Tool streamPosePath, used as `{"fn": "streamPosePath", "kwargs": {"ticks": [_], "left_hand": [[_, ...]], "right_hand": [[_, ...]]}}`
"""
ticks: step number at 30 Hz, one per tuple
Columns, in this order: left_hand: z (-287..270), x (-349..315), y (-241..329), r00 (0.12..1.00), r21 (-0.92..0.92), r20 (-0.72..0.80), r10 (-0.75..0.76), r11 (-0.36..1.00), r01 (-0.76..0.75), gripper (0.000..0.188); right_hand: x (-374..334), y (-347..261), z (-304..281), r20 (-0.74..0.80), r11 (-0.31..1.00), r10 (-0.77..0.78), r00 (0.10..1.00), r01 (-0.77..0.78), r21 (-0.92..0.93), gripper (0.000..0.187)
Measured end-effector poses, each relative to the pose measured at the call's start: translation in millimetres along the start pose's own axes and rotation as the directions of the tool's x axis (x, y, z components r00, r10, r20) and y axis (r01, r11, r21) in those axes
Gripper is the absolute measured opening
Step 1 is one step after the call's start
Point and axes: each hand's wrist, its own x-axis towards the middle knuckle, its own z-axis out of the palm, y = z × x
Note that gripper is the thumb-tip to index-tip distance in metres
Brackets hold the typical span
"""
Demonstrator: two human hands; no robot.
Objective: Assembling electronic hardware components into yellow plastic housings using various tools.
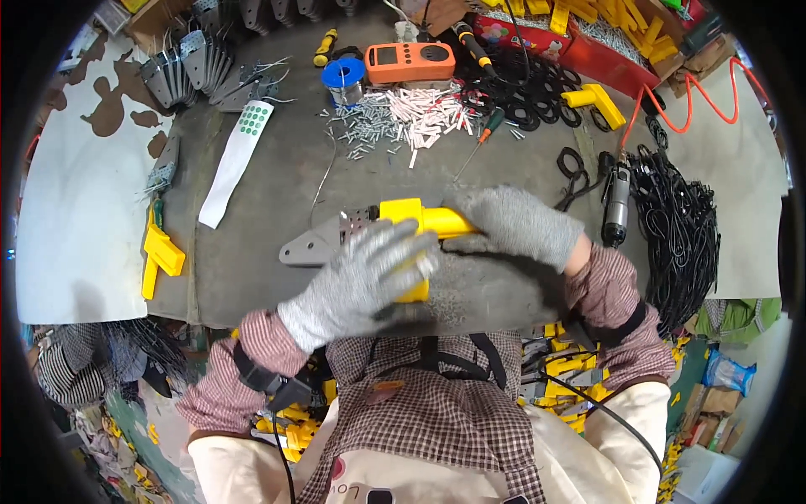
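A yellow plastic handle housing is in front of me, with a flat grey metal plate reaching out from its left side. My right hand, in a grey knit glove, is closed round the end of the yellow grip. Across the front of the housing lies my left hand, also gloved, its fingers stretched out and slightly apart. It hides part of the housing and plate; its thumb cannot be made out. Small holes and a dark fitting show where plate and housing meet.
Beyond my hands lie screws, pale sleeves, a solder spool, an orange meter and a screwdriver. At right are a pneumatic driver and black cables; at left, a sticker strip and another yellow housing.
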Motion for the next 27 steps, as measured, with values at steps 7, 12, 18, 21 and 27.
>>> {"fn": "streamPosePath", "kwargs": {"ticks": [7,12,18,21,27], "left_hand": [[-22.7,27.4,-25.6,0.974,-0.274,-0.041,-0.222,0.940,0.203,0.071],[-16.9,25.2,-23.1,0.973,-0.294,-0.086,-0.216,0.938,0.183,0.072],[13.0,2.6,-4.3,0.999,-0.086,-0.049,0.010,0.996,-0.014,0.069],[18.0,-11.2,7.9,0.977,0.137,0.184,0.103,0.982,-0.129,0.073],[-7.5,11.7,1.1,0.935,0.095,0.190,-0.301,0.953,0.287,0.111]], "right_hand": [[18.5,20.6,-16.6,0.255,0.975,0.069,0.964,-0.119,0.187,0.057],[8.5,19.0,-15.7,0.123,0.982,0.030,0.992,-0.052,0.183,0.051],[-15.4,10.9,6.7,-0.152,1.000,0.023,0.988,-0.026,-0.015,0.046],[-27.0,7.8,21.8,-0.228,0.998,-0.014,0.973,-0.002,-0.069,0.049],[-31.8,14.3,18.0,-0.253,0.989,-0.014,0.967,0.050,0.138,0.052]]}}
